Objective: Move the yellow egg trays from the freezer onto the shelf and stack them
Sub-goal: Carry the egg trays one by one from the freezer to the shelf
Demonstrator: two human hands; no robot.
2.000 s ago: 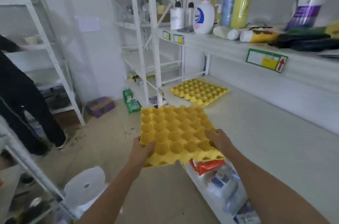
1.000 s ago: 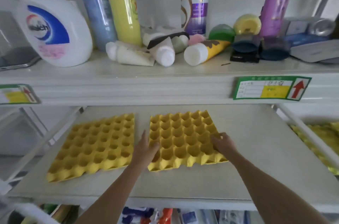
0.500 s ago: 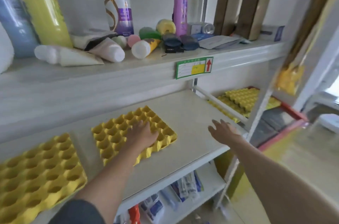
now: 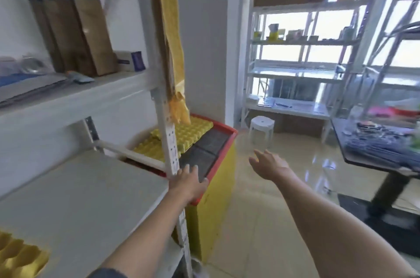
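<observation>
White shelf point(image 4: 79, 198), yellow freezer point(image 4: 218, 177), egg trays point(image 4: 193, 132), glossy floor point(image 4: 261, 221)

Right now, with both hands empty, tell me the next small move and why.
Probably reach both hands forward to the yellow egg trays on the freezer and grip the top one. The left hand is at the freezer's red rim and the right hand is open in the air, neither holding anything.

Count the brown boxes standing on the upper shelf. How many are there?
3. The brown boxes stand side by side, leaning, on the upper shelf at left. More could be hidden behind them.
</observation>
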